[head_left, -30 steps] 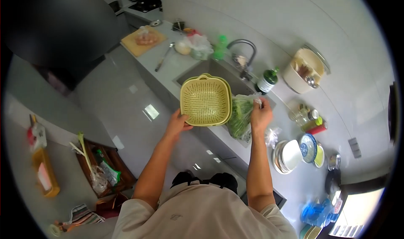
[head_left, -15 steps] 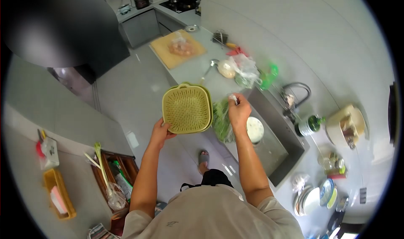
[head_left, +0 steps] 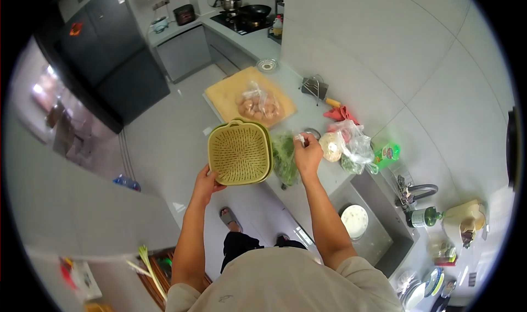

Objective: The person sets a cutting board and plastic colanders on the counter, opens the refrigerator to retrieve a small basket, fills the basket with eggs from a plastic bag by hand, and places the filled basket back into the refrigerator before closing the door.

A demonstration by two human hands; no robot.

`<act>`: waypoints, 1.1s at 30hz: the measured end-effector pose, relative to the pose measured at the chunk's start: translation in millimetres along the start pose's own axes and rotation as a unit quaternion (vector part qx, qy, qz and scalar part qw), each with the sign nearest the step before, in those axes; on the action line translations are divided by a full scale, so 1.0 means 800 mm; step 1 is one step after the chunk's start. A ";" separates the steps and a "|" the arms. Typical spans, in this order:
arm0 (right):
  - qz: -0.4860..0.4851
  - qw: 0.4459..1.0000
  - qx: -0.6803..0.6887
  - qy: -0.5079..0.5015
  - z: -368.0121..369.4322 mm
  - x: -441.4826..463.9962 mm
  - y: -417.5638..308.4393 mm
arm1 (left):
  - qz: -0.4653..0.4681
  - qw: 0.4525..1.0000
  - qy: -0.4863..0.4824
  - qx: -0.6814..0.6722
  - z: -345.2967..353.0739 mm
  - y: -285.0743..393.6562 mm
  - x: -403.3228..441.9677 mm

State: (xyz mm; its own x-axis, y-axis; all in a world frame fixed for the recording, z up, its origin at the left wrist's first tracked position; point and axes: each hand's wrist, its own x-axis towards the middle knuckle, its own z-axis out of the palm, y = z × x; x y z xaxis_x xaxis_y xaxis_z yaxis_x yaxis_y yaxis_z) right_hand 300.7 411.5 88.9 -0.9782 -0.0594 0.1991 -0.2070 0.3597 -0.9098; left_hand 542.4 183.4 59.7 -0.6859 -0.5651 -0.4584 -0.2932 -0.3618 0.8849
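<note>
My left hand (head_left: 205, 184) grips the near left edge of a yellow-green draining basket (head_left: 240, 154). The basket is nested with a darker green basin, whose rim shows behind it, and no food shows inside. To its right, my right hand (head_left: 309, 157) is closed on the gathered top of a clear plastic bag of leafy greens (head_left: 284, 158). That bag hangs beside the basket, over the counter's edge. Beyond both hands, a clear bag of brownish, egg-like round things (head_left: 258, 107) lies on a wooden cutting board (head_left: 222, 95).
A sink (head_left: 379, 232) at the right holds a bowl of whitish liquid (head_left: 354, 222). On the counter (head_left: 299, 106) are a pale round vegetable (head_left: 331, 146), a plastic bag (head_left: 357, 147) and a red cloth (head_left: 341, 114). A faucet (head_left: 420, 192) and green bottle (head_left: 425, 217) stand behind the sink.
My view has shifted forward along the counter, bringing the cutting board nearer and leaving the sink lower right. Both hands keep their holds on the basket and the bag of greens.
</note>
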 end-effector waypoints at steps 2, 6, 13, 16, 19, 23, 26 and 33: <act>0.020 0.999 -0.046 0.011 0.038 0.018 0.005 | -0.012 1.000 -0.026 0.004 -0.018 0.008 0.054; 0.048 0.991 -0.080 0.093 0.107 0.056 -0.002 | -0.028 0.996 -0.086 0.014 -0.042 0.059 0.171; 0.101 0.965 -0.153 0.188 0.161 0.106 0.013 | -0.043 0.982 -0.171 0.069 -0.049 0.161 0.324; 0.142 0.957 -0.194 0.163 0.180 0.129 0.007 | -0.048 0.978 -0.193 0.062 -0.039 0.189 0.384; 0.179 0.943 -0.228 0.162 0.201 0.147 0.022 | -0.047 0.972 -0.212 0.087 -0.030 0.204 0.446; 0.216 0.928 -0.228 0.200 0.211 0.194 0.027 | -0.058 0.964 -0.233 0.117 -0.006 0.244 0.509; 0.245 0.918 -0.242 0.194 0.215 0.220 0.014 | -0.061 0.952 -0.265 0.142 0.021 0.277 0.552; 0.276 0.886 -0.362 0.084 0.228 0.239 -0.002 | -0.083 0.932 -0.324 0.137 0.058 0.296 0.637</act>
State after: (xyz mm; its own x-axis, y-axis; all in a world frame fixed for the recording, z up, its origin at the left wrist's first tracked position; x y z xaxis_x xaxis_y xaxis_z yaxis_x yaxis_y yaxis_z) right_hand 111.1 229.7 61.9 -0.8976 0.4300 -0.0971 0.4281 0.7973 -0.4254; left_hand 92.1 -155.9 39.8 -0.8480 0.0808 -0.5239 -0.5299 -0.1522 0.8343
